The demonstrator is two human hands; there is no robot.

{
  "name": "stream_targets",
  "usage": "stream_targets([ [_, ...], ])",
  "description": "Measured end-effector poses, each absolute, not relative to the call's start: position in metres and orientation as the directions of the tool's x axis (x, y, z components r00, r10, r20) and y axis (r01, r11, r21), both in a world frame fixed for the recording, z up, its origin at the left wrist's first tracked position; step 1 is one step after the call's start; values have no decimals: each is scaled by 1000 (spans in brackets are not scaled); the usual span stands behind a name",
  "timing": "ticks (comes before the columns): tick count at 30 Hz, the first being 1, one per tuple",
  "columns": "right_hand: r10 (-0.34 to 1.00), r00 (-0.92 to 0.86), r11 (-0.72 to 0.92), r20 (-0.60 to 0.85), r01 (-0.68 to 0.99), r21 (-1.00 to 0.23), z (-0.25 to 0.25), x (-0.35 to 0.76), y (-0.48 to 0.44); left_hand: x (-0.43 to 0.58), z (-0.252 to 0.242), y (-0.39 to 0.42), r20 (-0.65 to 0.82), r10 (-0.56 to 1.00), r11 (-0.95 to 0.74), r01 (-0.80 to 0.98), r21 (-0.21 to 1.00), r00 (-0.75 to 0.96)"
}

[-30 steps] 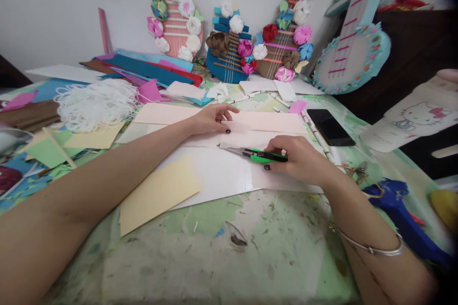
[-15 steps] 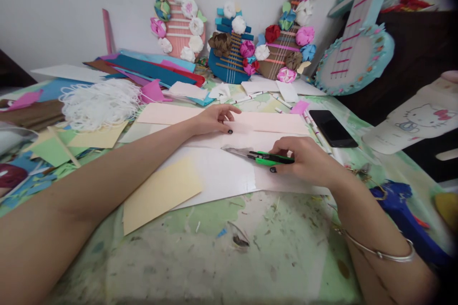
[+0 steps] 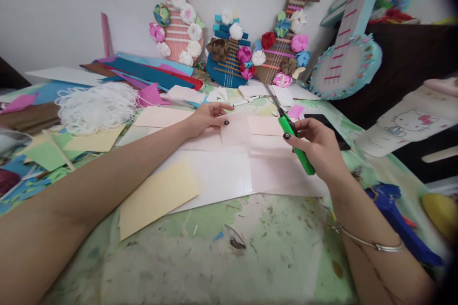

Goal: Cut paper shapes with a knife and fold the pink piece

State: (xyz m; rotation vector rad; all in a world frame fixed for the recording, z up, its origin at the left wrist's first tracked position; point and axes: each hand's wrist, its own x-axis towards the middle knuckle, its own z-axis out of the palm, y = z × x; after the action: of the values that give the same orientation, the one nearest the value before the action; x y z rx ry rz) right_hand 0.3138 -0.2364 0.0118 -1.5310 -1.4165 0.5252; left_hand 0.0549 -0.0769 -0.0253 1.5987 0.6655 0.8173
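Observation:
My right hand grips a green utility knife with a black slider. Its long blade is out and points up and away, lifted above the papers. My left hand is over the sheets, its thumb and fingers closed on the edge of a small pale pink paper piece, which is slightly blurred. Beneath the hands lie a pale pink strip and a white board. A cream paper sheet overlaps the board's left side, below my left forearm.
At the left sits a bundle of white cord among paper scraps. Decorated paper instruments stand along the wall. A black phone, a white bottle and a blue glue gun are at the right.
The knife has risen from the papers, and its blade has swung from pointing left to pointing up and away. My left hand has lifted the small pink piece slightly. The view shifted a little.

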Motion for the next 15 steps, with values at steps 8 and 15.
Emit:
stream_targets([
  [8, 950, 302, -76, -77, -14, -997, 2, 314, -228, 52, -22, -74, 150, 864, -86, -153, 985, 480],
  [15, 926, 284, -176, -248, -258, -950, 8, 311, -231, 49, -8, -70, 184, 883, -119, -175, 977, 431],
])
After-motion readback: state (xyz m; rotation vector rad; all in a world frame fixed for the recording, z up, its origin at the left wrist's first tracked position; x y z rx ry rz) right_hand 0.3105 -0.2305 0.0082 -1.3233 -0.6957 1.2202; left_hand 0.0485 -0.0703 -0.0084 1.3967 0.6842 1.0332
